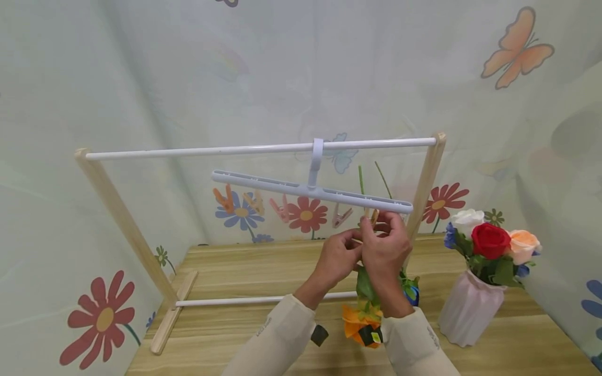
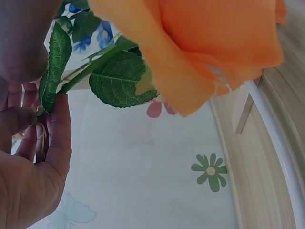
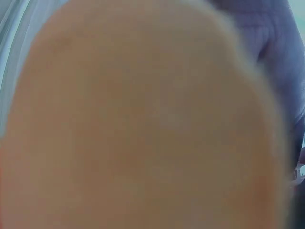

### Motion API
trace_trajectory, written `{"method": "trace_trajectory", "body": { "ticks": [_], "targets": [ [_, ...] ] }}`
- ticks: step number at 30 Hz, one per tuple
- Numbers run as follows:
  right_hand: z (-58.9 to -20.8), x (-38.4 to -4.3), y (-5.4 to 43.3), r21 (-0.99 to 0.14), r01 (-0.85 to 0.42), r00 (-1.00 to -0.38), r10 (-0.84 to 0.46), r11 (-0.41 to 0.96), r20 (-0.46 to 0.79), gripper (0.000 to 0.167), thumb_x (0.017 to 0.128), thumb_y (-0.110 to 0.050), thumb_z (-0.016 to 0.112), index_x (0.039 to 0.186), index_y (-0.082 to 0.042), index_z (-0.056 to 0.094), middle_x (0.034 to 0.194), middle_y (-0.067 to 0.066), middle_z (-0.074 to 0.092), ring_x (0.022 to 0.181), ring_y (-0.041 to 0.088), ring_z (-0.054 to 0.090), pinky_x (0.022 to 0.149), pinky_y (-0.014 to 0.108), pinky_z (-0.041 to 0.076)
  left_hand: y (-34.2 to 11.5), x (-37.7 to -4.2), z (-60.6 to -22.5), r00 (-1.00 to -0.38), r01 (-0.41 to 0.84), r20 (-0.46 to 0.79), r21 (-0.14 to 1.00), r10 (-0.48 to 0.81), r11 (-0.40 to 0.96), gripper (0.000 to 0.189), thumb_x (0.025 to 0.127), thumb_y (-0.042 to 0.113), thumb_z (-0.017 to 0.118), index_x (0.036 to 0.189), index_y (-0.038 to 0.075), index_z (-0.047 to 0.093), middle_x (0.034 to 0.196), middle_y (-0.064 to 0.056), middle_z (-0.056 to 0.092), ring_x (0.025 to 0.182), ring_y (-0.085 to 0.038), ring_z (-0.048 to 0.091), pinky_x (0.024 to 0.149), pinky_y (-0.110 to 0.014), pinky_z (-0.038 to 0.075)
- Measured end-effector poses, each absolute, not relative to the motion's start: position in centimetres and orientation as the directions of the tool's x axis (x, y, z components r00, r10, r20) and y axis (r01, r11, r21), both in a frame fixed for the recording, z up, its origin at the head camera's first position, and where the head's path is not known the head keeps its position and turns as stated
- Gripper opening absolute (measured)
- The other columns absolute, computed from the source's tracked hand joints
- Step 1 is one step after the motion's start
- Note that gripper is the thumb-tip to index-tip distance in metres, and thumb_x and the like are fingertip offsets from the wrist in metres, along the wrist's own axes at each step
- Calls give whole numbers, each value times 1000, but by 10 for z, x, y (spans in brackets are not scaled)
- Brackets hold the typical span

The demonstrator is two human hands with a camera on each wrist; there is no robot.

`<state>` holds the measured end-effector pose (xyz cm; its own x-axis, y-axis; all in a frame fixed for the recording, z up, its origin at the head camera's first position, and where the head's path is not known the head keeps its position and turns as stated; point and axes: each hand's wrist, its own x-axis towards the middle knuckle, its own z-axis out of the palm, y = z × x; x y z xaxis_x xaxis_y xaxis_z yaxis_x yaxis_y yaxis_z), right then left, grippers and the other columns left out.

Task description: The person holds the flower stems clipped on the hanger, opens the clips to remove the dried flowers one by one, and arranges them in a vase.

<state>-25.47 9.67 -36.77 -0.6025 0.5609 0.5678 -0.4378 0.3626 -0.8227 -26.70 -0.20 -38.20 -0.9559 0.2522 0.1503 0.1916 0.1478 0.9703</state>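
Observation:
A pale blue hanger (image 1: 301, 189) hangs tilted from the rack's white bar, its right end lower. At that end my right hand (image 1: 386, 253) pinches a small yellowish clothespin (image 1: 374, 216). My left hand (image 1: 335, 259) is close beside it, holding the green stem of an orange rose (image 1: 351, 322) whose head points down. The left wrist view shows the rose (image 2: 209, 43) large, with the stem between the fingers of the left hand (image 2: 33, 183). Whether the clothespin grips the stem is hidden. Blurred skin covers most of the right wrist view.
Other clothespins, including an orange one (image 1: 224, 198) and a pink one (image 1: 280, 209), dangle from the hanger. A blue flower (image 1: 413, 295) hangs head down by the right upright. On the table's right, a pinkish-white vase (image 1: 470, 308) holds several flowers. A lower bar (image 1: 235, 301) joins the uprights.

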Motion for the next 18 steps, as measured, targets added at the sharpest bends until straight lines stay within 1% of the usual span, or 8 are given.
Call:
{"method": "trace_trajectory", "body": {
  "ticks": [6,8,12,15,18],
  "targets": [
    [-367,-254,97,-821,-433,-607,552,372,571,27,91,-25,75,109,-5,70,102,9,74,85,20,71,72,8,49,-3,-268,-383,-957,185,142,970,251,155,17,94,25,71,108,14,75,87,-4,73,71,-13,70,63,-32,63],
    [-367,-253,97,-822,-428,-610,551,375,569,27,91,-25,75,109,-5,70,102,9,74,85,20,71,72,12,51,-4,-267,-384,-957,187,145,970,251,154,18,95,25,71,108,14,74,87,-5,73,71,-13,70,63,-32,63],
    [-368,-253,97,-825,-423,-617,548,375,565,27,91,-25,76,108,-5,70,101,8,74,85,19,72,72,14,53,-4,-267,-386,-960,183,140,970,244,162,19,95,26,71,109,13,74,88,-5,72,71,-13,70,63,-32,63],
    [-368,-253,97,-822,-425,-616,544,380,570,26,91,-25,76,108,-5,70,101,9,75,85,20,72,71,12,52,-4,-267,-385,-962,177,133,969,238,173,20,95,26,71,109,13,74,89,-5,72,72,-14,70,63,-32,63],
    [-367,-253,98,-816,-428,-614,537,390,578,26,92,-26,75,108,-6,70,101,9,75,84,20,70,71,14,52,-5,-268,-385,-965,170,126,969,232,180,20,95,28,71,109,15,74,89,-4,73,73,-14,70,63,-32,63]
  ]
}}
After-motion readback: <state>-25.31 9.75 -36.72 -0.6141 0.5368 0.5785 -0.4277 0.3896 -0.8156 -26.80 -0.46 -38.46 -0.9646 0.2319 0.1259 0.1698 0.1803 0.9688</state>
